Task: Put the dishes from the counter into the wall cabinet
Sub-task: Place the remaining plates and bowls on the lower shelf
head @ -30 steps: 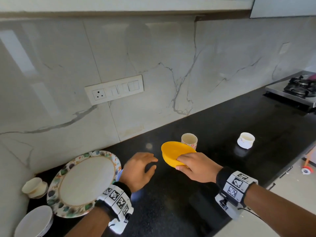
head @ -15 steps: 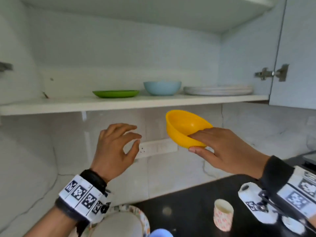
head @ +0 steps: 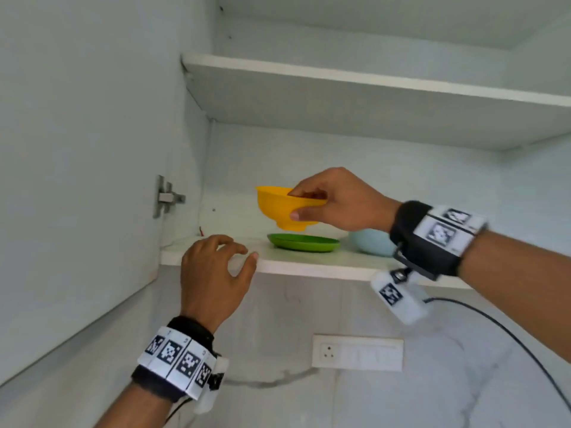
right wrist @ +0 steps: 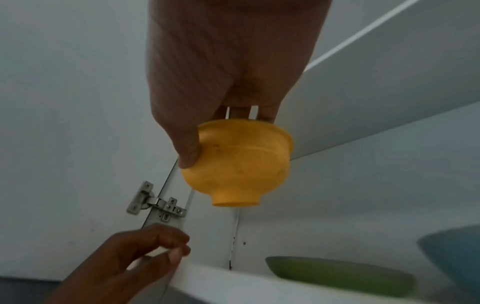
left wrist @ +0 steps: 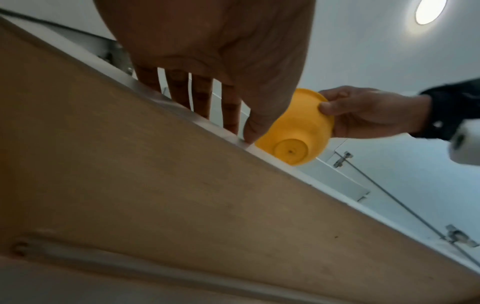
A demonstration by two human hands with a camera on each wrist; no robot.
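My right hand [head: 309, 202] pinches the rim of a yellow bowl [head: 278, 208], fingers inside and thumb outside. The bowl hangs upright inside the open wall cabinet, just above a green plate [head: 304, 242] on the lower shelf [head: 309, 267]. The right wrist view shows the bowl [right wrist: 239, 170] clear of the plate [right wrist: 337, 273], apart from it. My left hand [head: 238, 251] rests at the shelf's front edge to the left of the plate, fingers relaxed and holding nothing. From below, the left wrist view shows those fingers [left wrist: 202, 98] lying over the shelf edge beside the bowl [left wrist: 293, 133].
A pale blue bowl [head: 367, 242] stands right of the green plate, partly behind my right wrist. The upper shelf [head: 340, 97] hangs above. The open cabinet door [head: 77, 180] with its hinge [head: 165, 197] flanks the left. A socket panel [head: 357, 352] sits on the wall below.
My right hand lifted the yellow bowl from the counter up into the cabinet, over the green plate. My left hand rose with it and came to the shelf edge.
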